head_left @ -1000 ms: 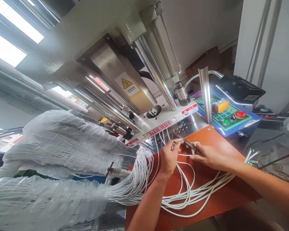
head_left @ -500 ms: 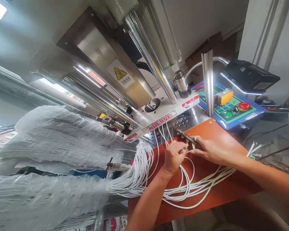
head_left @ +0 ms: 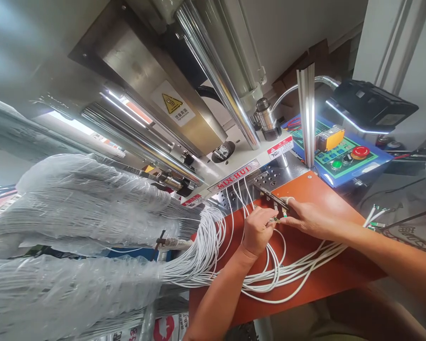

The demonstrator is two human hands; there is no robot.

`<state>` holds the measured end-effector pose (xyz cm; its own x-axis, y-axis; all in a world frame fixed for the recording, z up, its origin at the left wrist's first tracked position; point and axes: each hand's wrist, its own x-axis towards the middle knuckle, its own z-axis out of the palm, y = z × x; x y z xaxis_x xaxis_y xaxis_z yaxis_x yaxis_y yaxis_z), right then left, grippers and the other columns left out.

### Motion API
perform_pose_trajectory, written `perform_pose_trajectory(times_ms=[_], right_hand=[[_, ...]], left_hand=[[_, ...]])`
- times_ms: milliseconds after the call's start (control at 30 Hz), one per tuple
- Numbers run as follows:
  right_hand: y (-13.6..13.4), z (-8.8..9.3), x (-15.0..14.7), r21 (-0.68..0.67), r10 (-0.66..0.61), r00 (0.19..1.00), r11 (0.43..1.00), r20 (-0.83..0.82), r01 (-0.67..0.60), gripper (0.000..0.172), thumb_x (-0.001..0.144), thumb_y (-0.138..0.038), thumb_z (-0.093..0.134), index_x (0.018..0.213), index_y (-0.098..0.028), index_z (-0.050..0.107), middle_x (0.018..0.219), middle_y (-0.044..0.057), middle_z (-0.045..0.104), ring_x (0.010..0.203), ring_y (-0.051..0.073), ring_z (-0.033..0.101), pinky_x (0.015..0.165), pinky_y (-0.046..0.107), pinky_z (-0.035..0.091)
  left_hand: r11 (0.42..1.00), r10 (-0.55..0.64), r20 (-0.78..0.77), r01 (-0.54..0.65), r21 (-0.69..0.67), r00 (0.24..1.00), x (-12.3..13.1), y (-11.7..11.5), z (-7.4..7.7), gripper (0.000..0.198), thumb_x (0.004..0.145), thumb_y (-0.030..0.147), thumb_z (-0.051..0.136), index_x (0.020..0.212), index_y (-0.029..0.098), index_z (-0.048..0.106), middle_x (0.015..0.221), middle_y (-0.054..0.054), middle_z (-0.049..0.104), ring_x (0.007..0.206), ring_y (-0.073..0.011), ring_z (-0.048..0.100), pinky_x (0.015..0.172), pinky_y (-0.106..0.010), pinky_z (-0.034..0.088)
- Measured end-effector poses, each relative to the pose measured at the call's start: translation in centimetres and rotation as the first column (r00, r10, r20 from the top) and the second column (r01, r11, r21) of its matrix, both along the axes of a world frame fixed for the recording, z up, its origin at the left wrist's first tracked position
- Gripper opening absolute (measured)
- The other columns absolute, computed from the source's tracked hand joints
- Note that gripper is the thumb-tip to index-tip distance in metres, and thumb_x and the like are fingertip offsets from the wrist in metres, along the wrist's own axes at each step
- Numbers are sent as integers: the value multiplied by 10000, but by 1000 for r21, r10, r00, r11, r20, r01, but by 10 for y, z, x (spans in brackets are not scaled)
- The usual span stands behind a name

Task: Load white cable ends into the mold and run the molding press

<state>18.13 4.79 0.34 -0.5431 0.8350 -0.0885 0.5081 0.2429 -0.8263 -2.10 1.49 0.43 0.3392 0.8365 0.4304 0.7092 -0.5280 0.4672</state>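
Observation:
Fingers pinched, my left hand [head_left: 257, 229] grips a white cable near its end, where a small metal connector with a bit of green [head_left: 274, 220] pokes out. My right hand [head_left: 310, 219] holds the near end of a dark metal mould bar [head_left: 273, 195] between thumb and fingers. One fingertip of that hand reaches close to the connector; whether they touch is unclear. Small connector ends [head_left: 284, 213] show along the bar's side. Several white cables [head_left: 240, 194] run from under the press marked MIN-HUI [head_left: 234, 176] toward my left hand.
An orange-brown work surface [head_left: 301, 296] carries loops of white cable [head_left: 280, 279]. Plastic-wrapped cable bundles [head_left: 81, 203] fill the left. On the right stand a control box [head_left: 365, 163] with a red emergency button [head_left: 360, 152], a metal post [head_left: 306, 118] and a lamp [head_left: 374, 104].
The view has shifted slightly. A right fingertip has moved off the green-tipped end beside the bar, toward the connector in my left hand. Both hands keep their hold.

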Motion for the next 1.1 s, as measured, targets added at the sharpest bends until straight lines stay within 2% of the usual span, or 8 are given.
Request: perform_pose_trajectory(times_ms=[233,433,633,800,933,1100], right_hand=[[-1,4,-1,-9,-9,1000,1000,22,9,366,864,-575,490,1037,-253,511,895,70,680,802,259,638,675,319,451],[-2,7,-1,-15,-8,1000,1000,24,8,355,876,-549,481,1073,-255,505,908,76,683,818,262,640,681,321,449],[-1,6,0,-20,-15,1000,1000,16,16,375,863,-572,494,1069,-258,519,881,64,686,786,259,642,671,323,450],[-2,5,1,-1,-13,1000,1000,27,13,374,873,-573,478,1077,-261,509,886,60,683,782,252,642,655,315,442],[-1,-5,1,20,-8,1000,1000,29,8,361,873,-577,472,1039,-257,494,858,51,673,736,238,634,618,304,422],[-1,-12,-4,95,-18,997,995,71,11,333,886,-553,451,986,-235,443,832,50,647,684,214,603,586,296,396]], left_hand=[[1000,-10,-10,10,-10,1000,-2,1,0,314,768,27,518,983,196,671,900,-40,711,839,-178,626,782,-328,521],[991,-108,-95,114,65,990,-7,1,-6,300,841,94,495,1092,186,630,1054,-76,698,955,-196,635,845,-352,530],[999,-51,0,51,-4,999,-6,1,-2,251,846,125,508,1041,199,647,980,-59,712,915,-185,654,831,-337,541],[998,-59,5,58,21,998,-6,1,-2,304,805,57,508,1033,197,654,1000,-53,714,923,-184,655,839,-334,540],[998,-65,0,65,27,998,-6,3,-5,316,801,43,524,1046,192,657,999,-50,716,932,-184,654,853,-333,533],[998,39,54,-36,-56,998,0,7,-5,346,752,-12,520,967,203,683,912,-23,721,834,-159,650,801,-304,529]])
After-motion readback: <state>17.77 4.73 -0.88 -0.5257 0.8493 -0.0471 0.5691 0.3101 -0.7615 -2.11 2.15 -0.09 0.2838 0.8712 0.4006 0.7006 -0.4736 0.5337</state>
